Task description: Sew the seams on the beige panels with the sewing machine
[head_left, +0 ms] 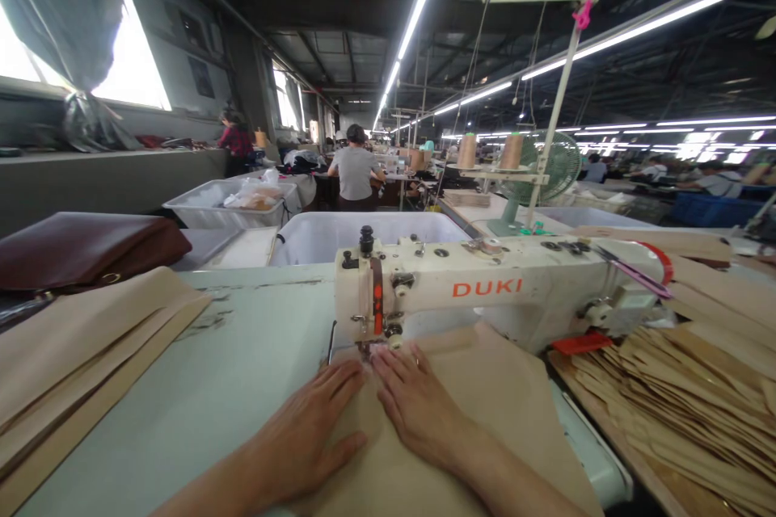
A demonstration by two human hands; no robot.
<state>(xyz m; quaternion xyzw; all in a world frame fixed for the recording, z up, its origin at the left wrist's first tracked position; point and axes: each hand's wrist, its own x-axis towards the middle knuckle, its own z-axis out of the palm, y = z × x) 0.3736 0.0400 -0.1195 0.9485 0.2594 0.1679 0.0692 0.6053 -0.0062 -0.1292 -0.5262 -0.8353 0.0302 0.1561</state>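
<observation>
A tan sheet of material [503, 396], perhaps fabric or leather, lies under the head of a white sewing machine [424, 291] lettered DUKI. My left hand [309, 428] rests flat at the sheet's left side, fingers stretched toward the presser foot [364, 349] and thumb apart. Just right of the foot, my right hand [418, 400] presses flat on the same sheet with its fingers extended. Both sets of fingertips are close to the needle area, whose fine detail is blurred. Neither hand grips anything.
Folded tan pieces [90, 355] lie on the left of the pale green tabletop [242, 339], beside a brown leather bag [85, 250]. Stacked tan pieces [685, 404] fill the right. Behind the machine stand a white bin [369, 230], thread cones [466, 152] and a fan [554, 166]. A co-worker [356, 170] sits ahead.
</observation>
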